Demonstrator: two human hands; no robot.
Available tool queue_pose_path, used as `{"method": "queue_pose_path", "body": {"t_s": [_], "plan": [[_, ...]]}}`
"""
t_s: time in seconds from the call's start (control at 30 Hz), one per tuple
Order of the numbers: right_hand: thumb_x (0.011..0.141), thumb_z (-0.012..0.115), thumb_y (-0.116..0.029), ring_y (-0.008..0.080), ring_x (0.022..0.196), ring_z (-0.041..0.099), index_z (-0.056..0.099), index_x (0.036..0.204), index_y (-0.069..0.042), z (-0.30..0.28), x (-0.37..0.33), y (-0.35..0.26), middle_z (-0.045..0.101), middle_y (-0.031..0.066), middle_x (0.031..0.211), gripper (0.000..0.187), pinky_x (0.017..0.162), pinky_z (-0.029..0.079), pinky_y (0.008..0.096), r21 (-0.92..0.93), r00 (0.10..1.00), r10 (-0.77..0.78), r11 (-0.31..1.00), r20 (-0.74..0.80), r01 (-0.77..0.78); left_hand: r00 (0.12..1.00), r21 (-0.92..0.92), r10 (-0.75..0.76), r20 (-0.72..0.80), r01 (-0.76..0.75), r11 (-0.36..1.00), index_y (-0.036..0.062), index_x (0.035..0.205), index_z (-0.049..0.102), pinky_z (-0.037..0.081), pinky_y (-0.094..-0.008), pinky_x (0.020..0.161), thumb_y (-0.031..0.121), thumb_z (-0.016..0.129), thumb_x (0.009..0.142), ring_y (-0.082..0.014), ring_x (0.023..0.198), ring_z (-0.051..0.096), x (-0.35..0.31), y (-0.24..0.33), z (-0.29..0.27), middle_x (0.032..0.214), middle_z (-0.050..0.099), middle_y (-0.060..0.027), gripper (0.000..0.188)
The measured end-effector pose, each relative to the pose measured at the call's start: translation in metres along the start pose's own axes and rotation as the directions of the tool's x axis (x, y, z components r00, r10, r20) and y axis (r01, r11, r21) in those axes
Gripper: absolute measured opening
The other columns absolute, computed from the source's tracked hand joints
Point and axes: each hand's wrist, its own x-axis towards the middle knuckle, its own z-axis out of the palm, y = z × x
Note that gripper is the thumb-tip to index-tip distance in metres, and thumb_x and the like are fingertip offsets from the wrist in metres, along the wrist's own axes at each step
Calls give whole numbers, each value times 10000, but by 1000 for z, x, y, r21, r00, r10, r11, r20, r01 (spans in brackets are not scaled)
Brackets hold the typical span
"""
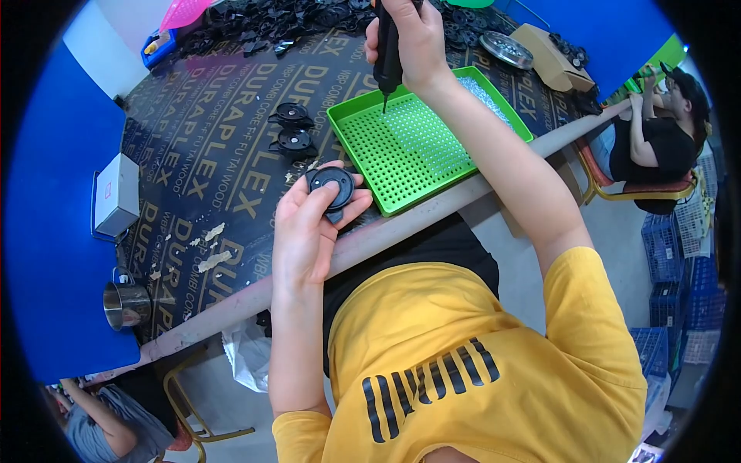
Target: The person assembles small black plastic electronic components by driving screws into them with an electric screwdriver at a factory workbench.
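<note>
My left hand (310,212) grips a round black plastic part (333,187), thumb pressed on its face, just above the table's near edge. In my right hand (417,46) is a black electric screwdriver (387,54), held upright with its thin bit pointing down over the green perforated tray (376,202). The bit's tip appears apart from the tray's floor. Small shiny pieces, too small to name, lie heaped toward the tray's right end. Beyond my left hand, two similar black round parts, a nearer one (294,140) and a farther one (292,114), rest on the dark board table.
A large heap of black parts (309,19) spreads along the table's far side. At the far right are a round metal dish (506,49) and a cardboard box (546,60). A white box (117,194) and a metal cup (126,304) stand left. Other people sit at both sides.
</note>
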Motion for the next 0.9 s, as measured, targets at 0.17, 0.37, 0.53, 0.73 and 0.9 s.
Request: {"method": "queue_pose_path", "body": {"t_s": [0.17,0.37,0.53,0.73,0.9], "plan": [[897,557,-414,127,408,495,498,845,-71,0,0,0,502,36,513,352,393,397,244,0,1000,0,1000,5,0,1000,-2,-6,12,6,1000,-74,1115,484,575,-343,770,23,479,873,-228,814,643,0,0,0,962,595,-176,261],[897,555,-417,134,409,496,493,854,-72,2,0,2,501,37,516,353,391,395,247,9,1000,-10,1000,23,10,1000,-11,8,1,-8,1000,-69,1110,492,571,-352,778,59,497,886,-232,821,644,0,-1,-1,960,600,-182,258],[885,536,-482,139,392,493,482,849,-77,4,-3,-17,496,42,510,410,370,387,248,33,1000,-13,999,-28,14,1000,-84,3,16,-2,996,-62,1066,527,562,-380,785,213,466,945,-253,836,643,2,-3,-5,944,606,-194,307],[847,487,-613,132,399,499,457,902,-55,37,-33,-62,490,45,514,561,389,421,228,106,997,20,994,79,-28,1000,-114,5,12,-3,993,-76,1060,525,557,-393,800,185,414,962,-266,837,642,2,-3,-4,950,601,-202,299],[823,515,-627,127,427,504,453,905,-36,51,-51,-73,502,51,536,600,415,427,222,127,978,83,986,190,-109,999,-159,-15,36,21,987,-81,1057,522,558,-396,801,165,401,964,-268,838,641,4,-3,-6,955,599,-203,289]]}}
